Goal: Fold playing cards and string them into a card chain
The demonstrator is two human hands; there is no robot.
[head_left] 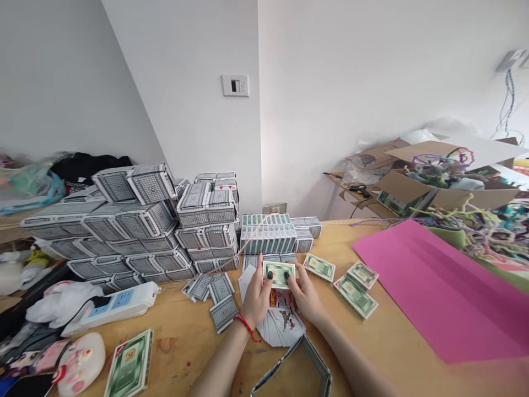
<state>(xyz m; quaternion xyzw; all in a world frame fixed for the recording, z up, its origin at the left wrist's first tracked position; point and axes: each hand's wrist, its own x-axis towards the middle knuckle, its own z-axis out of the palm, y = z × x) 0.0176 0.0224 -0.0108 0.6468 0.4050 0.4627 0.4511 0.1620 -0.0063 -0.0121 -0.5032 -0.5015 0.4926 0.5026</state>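
Observation:
My left hand (256, 298) and my right hand (306, 298) grip a small green card pack (279, 268) with banknote-like print from both sides, thumbs on its top face. Below them, loose playing cards (285, 330) lie fanned on the wooden table, a joker face up. A red and yellow printed piece (279, 298) shows between the hands, partly covered. Left of my left wrist are several grey-patterned cards (223, 313). Similar green packs (356, 296) lie to the right of my right hand. A bent grey-patterned band (318, 361) stands between my forearms.
Stacks of grey-patterned card packs (136, 220) rise at the back left, beside a row of green-edged packs (268, 234). A power strip (118, 306) and a green pack (129, 364) lie at left. A pink sheet (446, 298) and a filled cardboard box (458, 197) are at right.

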